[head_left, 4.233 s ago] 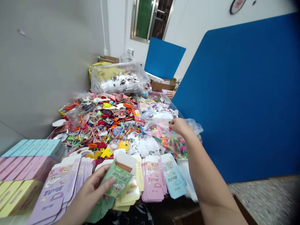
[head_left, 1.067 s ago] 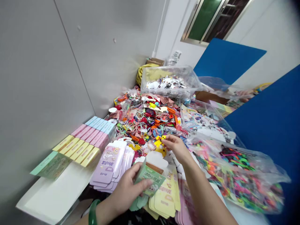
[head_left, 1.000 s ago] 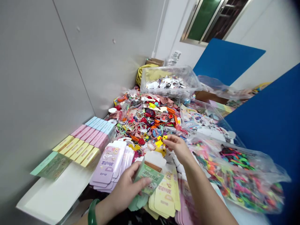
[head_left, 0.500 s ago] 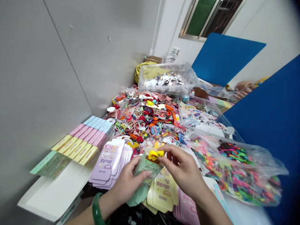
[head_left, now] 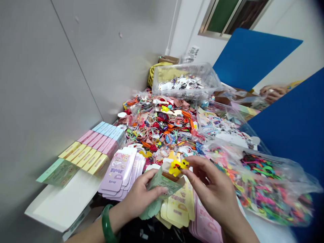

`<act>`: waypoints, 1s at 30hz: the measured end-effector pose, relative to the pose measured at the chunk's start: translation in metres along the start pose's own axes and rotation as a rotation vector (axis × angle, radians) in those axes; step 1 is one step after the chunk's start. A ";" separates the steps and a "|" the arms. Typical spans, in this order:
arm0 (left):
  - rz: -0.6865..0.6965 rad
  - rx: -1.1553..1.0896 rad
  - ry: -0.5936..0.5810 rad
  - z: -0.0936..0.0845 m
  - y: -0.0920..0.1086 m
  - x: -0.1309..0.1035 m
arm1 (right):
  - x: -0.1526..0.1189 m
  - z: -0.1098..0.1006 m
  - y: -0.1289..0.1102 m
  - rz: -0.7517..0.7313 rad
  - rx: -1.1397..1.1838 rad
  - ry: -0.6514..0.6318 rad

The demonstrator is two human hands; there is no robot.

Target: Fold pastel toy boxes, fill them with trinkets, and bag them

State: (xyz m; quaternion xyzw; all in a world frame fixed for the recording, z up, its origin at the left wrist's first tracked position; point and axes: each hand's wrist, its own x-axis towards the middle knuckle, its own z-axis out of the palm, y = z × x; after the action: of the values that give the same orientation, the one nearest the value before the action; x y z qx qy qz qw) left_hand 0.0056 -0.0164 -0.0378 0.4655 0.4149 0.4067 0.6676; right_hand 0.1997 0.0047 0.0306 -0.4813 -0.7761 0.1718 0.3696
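Gripping an open green box (head_left: pixel 164 184) in the left hand (head_left: pixel 141 195), with the thumb on its printed front. Pinching a small yellow figure (head_left: pixel 177 167) between thumb and fingertips of the right hand (head_left: pixel 214 189), at the mouth of the green box. Showing yellow cartons (head_left: pixel 178 209) between the hands, purple cartons (head_left: pixel 117 173) just beyond the left, and a trinket pile (head_left: pixel 157 130) ahead of both.

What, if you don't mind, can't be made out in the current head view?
All in the head view:
- The bottom inside the green carton: hidden by its front panel.
- What the co-worker's hands belong to: hidden by the blue panel.
- Individual shapes in the plastic bag: too small, blurred.
- The window's upper part: cut off by the top edge.
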 end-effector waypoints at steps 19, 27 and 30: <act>-0.112 -0.396 -0.230 0.005 0.002 -0.010 | 0.092 0.060 0.092 0.420 -0.325 -0.081; -0.038 -0.325 0.001 0.005 0.003 -0.013 | 0.112 0.086 0.107 0.438 -0.286 -0.163; 0.008 -0.304 0.013 0.007 -0.001 -0.012 | 0.114 0.079 0.106 0.402 -0.247 -0.137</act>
State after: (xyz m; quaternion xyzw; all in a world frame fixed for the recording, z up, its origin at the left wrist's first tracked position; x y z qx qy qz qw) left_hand 0.0085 -0.0294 -0.0355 0.3577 0.3511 0.4706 0.7262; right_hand 0.1771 0.1618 -0.0421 -0.6549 -0.7029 0.1779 0.2129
